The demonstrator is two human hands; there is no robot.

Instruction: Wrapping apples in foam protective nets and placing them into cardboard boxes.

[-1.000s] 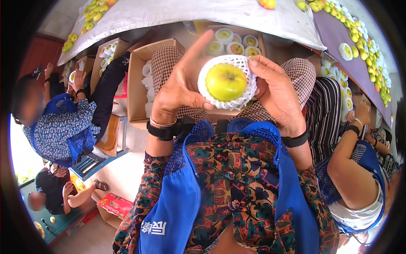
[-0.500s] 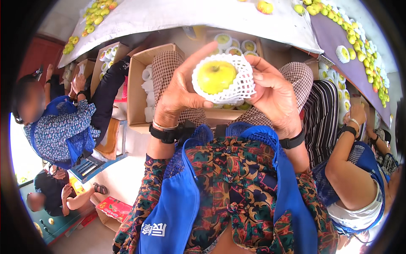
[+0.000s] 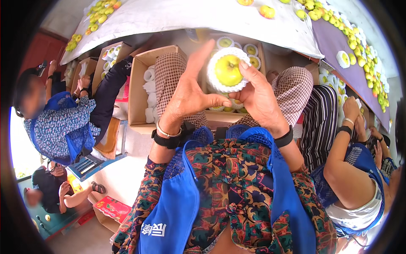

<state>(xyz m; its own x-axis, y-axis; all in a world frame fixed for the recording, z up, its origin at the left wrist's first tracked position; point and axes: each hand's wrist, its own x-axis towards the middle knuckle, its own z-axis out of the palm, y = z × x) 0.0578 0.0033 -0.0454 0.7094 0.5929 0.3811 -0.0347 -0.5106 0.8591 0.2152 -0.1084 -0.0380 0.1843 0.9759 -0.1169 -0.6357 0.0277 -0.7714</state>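
Observation:
A yellow-green apple sits in a white foam net sleeve, its stem end showing at the sleeve's mouth. My right hand grips it from the right, the thumb pressed on its upper edge and the other fingers behind it. To the left, my left hand is spread wide, thumb below the apple and index finger pointing up, apart from the fruit. Beneath both hands stands a cardboard box between my knees, holding several sleeved apples.
Left of my knee is an open cardboard box with white foam sleeves. Ahead, a white-covered table bears loose apples; more lie on a purple cloth. Co-workers sit close on the left and right.
The sleeved apple has shifted slightly right and turned more upright. My left hand has let go of it, and my right thumb has moved onto the apple's top edge.

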